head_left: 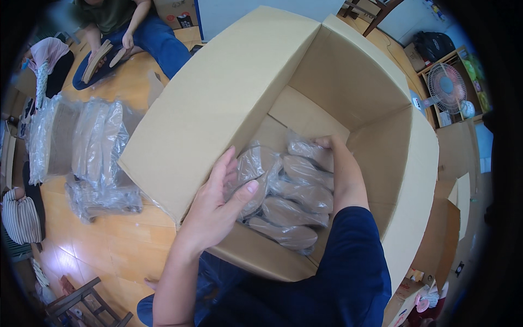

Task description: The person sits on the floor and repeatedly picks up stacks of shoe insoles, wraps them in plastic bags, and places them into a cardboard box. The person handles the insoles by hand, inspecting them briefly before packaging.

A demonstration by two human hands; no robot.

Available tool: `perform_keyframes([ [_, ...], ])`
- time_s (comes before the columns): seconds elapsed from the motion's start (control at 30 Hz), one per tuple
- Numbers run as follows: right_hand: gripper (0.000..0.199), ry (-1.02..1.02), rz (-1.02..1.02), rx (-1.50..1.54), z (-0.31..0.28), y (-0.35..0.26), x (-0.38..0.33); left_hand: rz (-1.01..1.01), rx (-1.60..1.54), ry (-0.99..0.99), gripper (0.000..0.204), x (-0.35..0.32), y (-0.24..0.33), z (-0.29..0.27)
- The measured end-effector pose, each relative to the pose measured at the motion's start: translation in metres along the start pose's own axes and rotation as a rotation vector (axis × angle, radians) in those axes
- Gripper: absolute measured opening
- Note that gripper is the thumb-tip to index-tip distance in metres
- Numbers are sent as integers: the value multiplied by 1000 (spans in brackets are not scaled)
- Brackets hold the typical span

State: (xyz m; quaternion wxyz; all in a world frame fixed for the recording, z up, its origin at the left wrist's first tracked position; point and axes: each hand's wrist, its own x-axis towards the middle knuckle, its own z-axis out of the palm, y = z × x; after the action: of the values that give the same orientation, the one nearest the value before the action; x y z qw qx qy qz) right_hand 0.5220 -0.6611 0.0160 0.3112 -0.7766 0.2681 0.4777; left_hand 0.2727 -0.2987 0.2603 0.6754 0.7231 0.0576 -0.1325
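Observation:
A large open cardboard box (261,248) stands in front of me. Inside it lie several clear plastic bags of brown, sole-shaped pieces that look like insoles, among them a bagged bundle (286,231) at the near end of a row. My left hand (220,199) is over the box's left wall, fingers stretched and thumb apart, beside a bagged bundle (259,163) on the left. Deeper in the box, my right hand (326,143) has its fingers bent on the end of the farthest bagged bundle (308,150); its fingertips are partly hidden.
Stacked bagged bundles (101,141) stand on the wooden floor (120,250) at left. Beyond them a seated person (136,32) holds sole-shaped pieces (98,61). A dark wooden stool (87,305) is at lower left, a fan (447,84) at far right, and another open carton (447,234) at right.

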Motion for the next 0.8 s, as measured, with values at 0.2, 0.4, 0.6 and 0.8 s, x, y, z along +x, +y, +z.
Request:
perform_keyframes([
  [0.2,61,-50,44,-67,8,44,3,35,-5,35,74,-5,-4,2],
  [0.4,61,-29,26,-207,14,57,4,33,11,41,73,-2,-3,2],
  [0.6,61,324,-256,-674,12,-16,-23,47,46,44,73,-1,-1,2],
  [0.8,55,116,-573,-1301,97,-87,-50,59,26,31,73,1,-8,2],
])
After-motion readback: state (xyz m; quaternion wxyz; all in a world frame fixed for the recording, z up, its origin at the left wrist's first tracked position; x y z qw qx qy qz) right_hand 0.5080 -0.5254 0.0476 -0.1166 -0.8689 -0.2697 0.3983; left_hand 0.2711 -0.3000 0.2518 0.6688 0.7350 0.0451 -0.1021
